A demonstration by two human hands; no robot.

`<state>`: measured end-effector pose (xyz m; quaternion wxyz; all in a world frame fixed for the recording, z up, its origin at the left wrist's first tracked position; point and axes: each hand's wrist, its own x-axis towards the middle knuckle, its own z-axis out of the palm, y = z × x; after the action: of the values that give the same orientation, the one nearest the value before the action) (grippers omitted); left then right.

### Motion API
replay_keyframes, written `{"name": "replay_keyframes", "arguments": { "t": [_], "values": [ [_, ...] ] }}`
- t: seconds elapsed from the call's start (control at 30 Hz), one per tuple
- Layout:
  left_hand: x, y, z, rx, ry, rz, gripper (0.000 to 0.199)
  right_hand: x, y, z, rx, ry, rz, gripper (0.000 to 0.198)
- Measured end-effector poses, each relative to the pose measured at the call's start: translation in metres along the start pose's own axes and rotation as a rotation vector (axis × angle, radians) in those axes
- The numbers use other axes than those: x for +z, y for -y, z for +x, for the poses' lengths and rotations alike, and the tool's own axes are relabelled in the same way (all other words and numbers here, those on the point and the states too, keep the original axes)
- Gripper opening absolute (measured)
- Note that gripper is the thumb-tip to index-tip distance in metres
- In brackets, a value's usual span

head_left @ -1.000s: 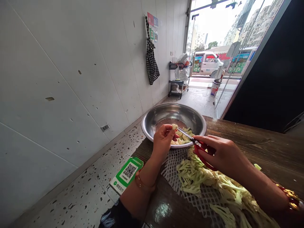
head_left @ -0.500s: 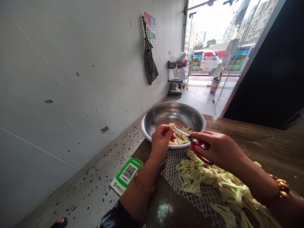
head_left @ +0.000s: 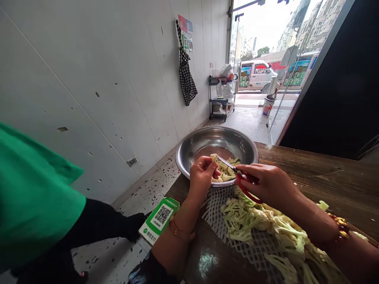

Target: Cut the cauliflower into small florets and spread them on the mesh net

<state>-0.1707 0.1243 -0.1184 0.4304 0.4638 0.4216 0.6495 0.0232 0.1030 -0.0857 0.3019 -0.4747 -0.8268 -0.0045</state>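
Observation:
My left hand (head_left: 202, 172) pinches a small cauliflower floret (head_left: 214, 157) over the near side of a wide steel basin (head_left: 189, 144). In my right hand (head_left: 263, 179) is a pair of red-handled scissors (head_left: 247, 188), its blades pointing left against the floret; how far the blades are apart is hard to make out. Cut cauliflower pieces (head_left: 229, 171) lie in the basin below my hands. Under my right forearm, a heap of cauliflower (head_left: 245, 219) rests on a white mesh (head_left: 211, 207) on the dark wooden table.
A green QR-code sign (head_left: 160, 219) sits at the table's left edge. On the left, a person in a green top (head_left: 35, 197) stands close by. A checked apron (head_left: 188, 79) hangs on the wall, with a shelf cart (head_left: 222, 96) beyond it near the glass door.
A person in green has come into view at the left. My hands stay nearly where they were, with the scissors still at the floret.

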Motion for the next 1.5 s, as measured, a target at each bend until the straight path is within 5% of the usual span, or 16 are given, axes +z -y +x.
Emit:
{"name": "replay_keyframes", "arguments": {
  "t": [0.7,1.1,1.5],
  "values": [
    [-0.003,-0.002,0.002,-0.078,0.080,-0.032,0.034,-0.002,-0.020,-0.002,-0.070,0.012,-0.101,0.035],
    [-0.008,-0.002,0.004,0.000,0.109,0.270,0.022,0.005,-0.028,0.007,-0.069,0.121,-0.043,0.029],
    [-0.010,-0.002,0.005,0.029,0.161,0.454,0.025,0.008,-0.022,0.007,0.092,0.219,0.032,0.028]
  ]
}}
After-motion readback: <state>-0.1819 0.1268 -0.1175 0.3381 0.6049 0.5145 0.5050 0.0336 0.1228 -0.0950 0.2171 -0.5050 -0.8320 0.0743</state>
